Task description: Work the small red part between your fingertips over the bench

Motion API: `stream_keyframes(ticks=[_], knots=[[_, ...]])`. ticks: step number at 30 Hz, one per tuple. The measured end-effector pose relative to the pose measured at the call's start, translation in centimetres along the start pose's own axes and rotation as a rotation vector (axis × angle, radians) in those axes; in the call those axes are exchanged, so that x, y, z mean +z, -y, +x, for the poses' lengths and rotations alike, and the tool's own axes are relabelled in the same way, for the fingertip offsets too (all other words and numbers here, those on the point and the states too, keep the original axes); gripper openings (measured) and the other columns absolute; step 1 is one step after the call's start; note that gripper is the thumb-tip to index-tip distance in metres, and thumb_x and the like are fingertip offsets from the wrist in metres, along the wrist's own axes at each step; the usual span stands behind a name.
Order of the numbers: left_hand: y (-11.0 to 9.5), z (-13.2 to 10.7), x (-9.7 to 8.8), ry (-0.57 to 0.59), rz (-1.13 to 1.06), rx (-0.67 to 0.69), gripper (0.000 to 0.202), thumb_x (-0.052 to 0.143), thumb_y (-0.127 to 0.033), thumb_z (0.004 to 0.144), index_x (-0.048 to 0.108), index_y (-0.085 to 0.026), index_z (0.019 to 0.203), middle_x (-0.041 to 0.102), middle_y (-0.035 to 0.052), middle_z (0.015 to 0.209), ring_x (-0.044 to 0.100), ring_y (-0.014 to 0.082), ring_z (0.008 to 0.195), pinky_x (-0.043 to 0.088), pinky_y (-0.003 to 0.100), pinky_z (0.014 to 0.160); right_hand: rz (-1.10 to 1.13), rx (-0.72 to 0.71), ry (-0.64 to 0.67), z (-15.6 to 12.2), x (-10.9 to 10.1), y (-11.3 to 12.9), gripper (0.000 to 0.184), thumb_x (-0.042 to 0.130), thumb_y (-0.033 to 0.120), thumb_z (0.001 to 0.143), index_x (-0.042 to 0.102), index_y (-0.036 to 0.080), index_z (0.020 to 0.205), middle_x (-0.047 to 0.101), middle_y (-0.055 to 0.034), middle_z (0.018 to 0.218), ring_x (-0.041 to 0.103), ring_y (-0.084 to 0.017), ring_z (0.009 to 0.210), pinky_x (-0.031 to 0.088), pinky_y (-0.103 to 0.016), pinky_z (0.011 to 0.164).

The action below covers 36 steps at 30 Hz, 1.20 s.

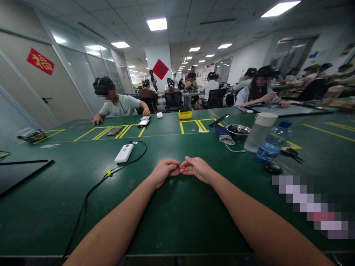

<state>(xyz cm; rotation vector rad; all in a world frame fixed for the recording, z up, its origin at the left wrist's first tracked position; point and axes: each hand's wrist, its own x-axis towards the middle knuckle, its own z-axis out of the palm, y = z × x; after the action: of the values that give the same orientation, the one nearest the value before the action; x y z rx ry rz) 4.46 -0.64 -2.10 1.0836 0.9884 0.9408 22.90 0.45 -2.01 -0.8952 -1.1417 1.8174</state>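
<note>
Our left grip is pinched on a small red piece, right at its tip, over the table. Small orange piece sits at the tip of our right grip, narrow, can't tell if clamped. We see both pieces side by side between the grips, contact unclear.

Office: green table, black chairs

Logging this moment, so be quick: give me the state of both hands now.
Left hand: closed, pinching a red piece.
Right hand: orange piece at its fingertips; whether gripped cannot be told.
</note>
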Motion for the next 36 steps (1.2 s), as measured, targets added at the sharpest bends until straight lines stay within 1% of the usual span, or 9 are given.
stream_keyframes(ticks=[5,9,15,18,22,25,30,36], knots=[[0.01,0.01,0.04,0.004,0.003,0.002,0.023,0.064,-0.013,0.073,0.065,-0.01,0.096,0.069,0.0124,0.087,0.068,0.0173,0.076,0.055,0.025,0.069,0.002,0.005,-0.006,-0.06,-0.02,0.04,0.034,0.047,0.036,0.09,0.063,0.008,0.081,0.067,-0.0114,0.073,0.068,-0.017,0.068,0.055,-0.031,0.069],[0.01,0.04,0.05,0.004,-0.009,-0.002,0.022,0.062,-0.012,0.075,0.065,-0.01,0.097,0.068,0.0125,0.088,0.067,0.0168,0.076,0.055,0.024,0.07,0.01,0.009,-0.006,0.1,-0.17,-0.09,0.037,0.045,0.038,0.091,0.063,0.007,0.082,0.067,-0.012,0.073,0.068,-0.018,0.069,0.055,-0.031,0.068],[-0.34,-0.12,0.01,-0.02,-0.076,-0.049,0.019,0.057,-0.009,0.078,0.065,-0.008,0.095,0.068,0.014,0.087,0.067,0.016,0.072,0.055,0.024,0.069,0.0,0.007,-0.014,0.14,-0.13,-0.09,0.038,0.046,0.039,0.09,0.064,0.007,0.081,0.067,-0.0116,0.072,0.069,-0.019,0.07,0.055,-0.031,0.068],[-0.34,-0.26,-0.08,-0.015,-0.109,-0.05,0.018,0.059,-0.007,0.077,0.064,-0.008,0.094,0.067,0.0134,0.085,0.067,0.0156,0.073,0.055,0.024,0.072,-0.027,0.002,-0.01,-0.05,0.05,0.04,0.03,0.05,0.033,0.088,0.064,0.008,0.081,0.068,-0.012,0.075,0.069,-0.019,0.073,0.056,-0.03,0.069],[-0.02,-0.29,-0.19,0.019,-0.132,-0.017,0.02,0.063,-0.002,0.072,0.062,-0.008,0.091,0.067,0.0136,0.091,0.068,0.018,0.08,0.053,0.027,0.08,-0.133,-0.004,-0.006,-0.31,0.35,0.12,0.01,0.061,0.017,0.078,0.066,0.009,0.082,0.07,-0.0123,0.08,0.069,-0.018,0.078,0.056,-0.027,0.073],[0.2,-0.21,-0.24,0.038,-0.12,-0.003,0.023,0.064,-0.001,0.07,0.06,-0.009,0.091,0.067,0.0129,0.091,0.068,0.0175,0.079,0.053,0.028,0.08,-0.181,-0.016,-0.017,-0.42,0.46,0.06,0.01,0.064,0.009,0.073,0.066,0.009,0.082,0.07,-0.0119,0.081,0.069,-0.019,0.08,0.056,-0.026,0.075],[0.2,-0.22,-0.25,0.044,-0.117,-0.005,0.025,0.06,-0.002,0.073,0.059,-0.01,0.096,0.067,0.0138,0.095,0.068,0.018,0.081,0.054,0.025,0.075,-0.192,-0.033,-0.008,-0.49,0.41,-0.05,0.01,0.064,0.01,0.073,0.066,0.009,0.083,0.07,-0.0112,0.082,0.069,-0.019,0.081,0.057,-0.027,0.073],[0.1,-0.24,-0.27,0.026,-0.152,-0.025,0.021,0.059,0.0,0.072,0.059,-0.009,0.091,0.067,0.0148,0.091,0.068,0.0193,0.082,0.055,0.027,0.077,-0.169,-0.039,-0.01,-0.56,0.48,0.05,0.01,0.066,0.011,0.073,0.066,0.009,0.082,0.069,-0.0115,0.084,0.069,-0.019,0.082,0.057,-0.025,0.073]])
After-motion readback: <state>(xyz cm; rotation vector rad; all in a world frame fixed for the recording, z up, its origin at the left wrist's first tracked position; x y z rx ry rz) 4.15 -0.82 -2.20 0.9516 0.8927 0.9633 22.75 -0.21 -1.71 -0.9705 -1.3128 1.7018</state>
